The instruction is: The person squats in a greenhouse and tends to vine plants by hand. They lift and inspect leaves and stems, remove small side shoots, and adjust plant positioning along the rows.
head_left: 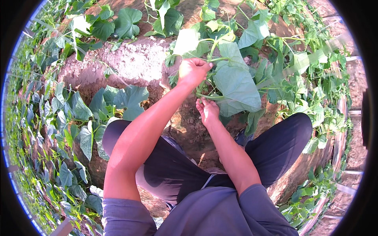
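A leafy climbing vine [210, 51], which looks like cucumber, rises from the soil in front of me. My left hand [193, 72] grips its stem in the upper part, thumb and fingers closed together. Lower down, my right hand [209, 110] pinches at the base of the plant, close under a leaf stalk [211, 96]; what exactly lies between the fingertips is hidden. A broad green leaf [236, 88] hangs just right of both hands. One sunlit leaf [186, 41] stands above my left hand, and a curled tendril [225, 12] shows near the top.
A raised soil bed [124, 63] crosses in front, partly in bright sun. More leafy vines [130, 98] grow at left, with others [298, 88] at right. Thin translucent strips [307, 60] slant through the right side. My bent knees [283, 144] flank the plant.
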`<action>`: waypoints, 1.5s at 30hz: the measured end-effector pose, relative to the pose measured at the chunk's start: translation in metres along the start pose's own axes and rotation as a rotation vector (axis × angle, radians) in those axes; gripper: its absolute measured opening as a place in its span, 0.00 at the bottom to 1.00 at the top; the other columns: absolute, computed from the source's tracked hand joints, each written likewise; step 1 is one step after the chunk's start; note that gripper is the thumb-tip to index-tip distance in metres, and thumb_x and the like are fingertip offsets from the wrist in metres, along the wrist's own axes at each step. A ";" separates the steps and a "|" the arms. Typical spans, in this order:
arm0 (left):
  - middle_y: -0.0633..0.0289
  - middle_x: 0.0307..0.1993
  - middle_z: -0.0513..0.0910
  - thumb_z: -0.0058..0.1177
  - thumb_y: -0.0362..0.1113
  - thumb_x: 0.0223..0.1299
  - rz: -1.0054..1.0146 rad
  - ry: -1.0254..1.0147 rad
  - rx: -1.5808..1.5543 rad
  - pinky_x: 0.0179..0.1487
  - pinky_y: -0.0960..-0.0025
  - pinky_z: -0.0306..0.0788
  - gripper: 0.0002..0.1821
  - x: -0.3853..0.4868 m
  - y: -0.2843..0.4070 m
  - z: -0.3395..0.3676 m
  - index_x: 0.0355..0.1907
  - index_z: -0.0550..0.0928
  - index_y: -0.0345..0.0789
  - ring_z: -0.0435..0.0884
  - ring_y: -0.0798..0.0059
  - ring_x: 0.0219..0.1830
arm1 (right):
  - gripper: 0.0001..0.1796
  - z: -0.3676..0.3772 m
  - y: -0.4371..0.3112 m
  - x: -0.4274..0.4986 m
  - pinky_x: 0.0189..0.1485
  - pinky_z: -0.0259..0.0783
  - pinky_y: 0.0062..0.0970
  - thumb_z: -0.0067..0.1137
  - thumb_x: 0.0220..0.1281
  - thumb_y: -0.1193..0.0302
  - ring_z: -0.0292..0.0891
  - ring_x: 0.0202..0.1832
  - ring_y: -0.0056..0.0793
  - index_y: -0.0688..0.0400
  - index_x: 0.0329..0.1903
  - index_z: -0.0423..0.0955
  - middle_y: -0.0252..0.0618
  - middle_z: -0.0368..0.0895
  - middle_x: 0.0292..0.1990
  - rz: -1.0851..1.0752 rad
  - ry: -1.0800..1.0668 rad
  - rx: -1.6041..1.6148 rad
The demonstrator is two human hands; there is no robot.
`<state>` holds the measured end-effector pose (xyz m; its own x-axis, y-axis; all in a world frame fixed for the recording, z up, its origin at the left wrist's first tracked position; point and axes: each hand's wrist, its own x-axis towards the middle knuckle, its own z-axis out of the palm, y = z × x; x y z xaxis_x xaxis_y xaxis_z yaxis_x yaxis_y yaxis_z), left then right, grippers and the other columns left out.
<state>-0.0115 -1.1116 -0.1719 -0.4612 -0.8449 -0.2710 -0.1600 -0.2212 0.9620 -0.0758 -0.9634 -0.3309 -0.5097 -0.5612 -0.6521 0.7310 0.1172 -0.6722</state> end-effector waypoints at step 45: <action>0.62 0.26 0.88 0.75 0.43 0.65 0.176 -0.099 0.483 0.34 0.67 0.79 0.16 0.010 -0.033 -0.015 0.33 0.90 0.30 0.84 0.77 0.29 | 0.13 0.019 -0.097 -0.049 0.52 0.76 0.25 0.61 0.77 0.76 0.82 0.46 0.20 0.64 0.56 0.88 0.34 0.91 0.43 -0.348 -0.208 -0.650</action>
<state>0.0024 -1.1206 -0.2057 -0.5940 -0.7938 -0.1305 -0.4459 0.1898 0.8747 -0.1130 -0.9625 -0.2270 -0.5185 -0.7892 -0.3291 0.0976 0.3277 -0.9397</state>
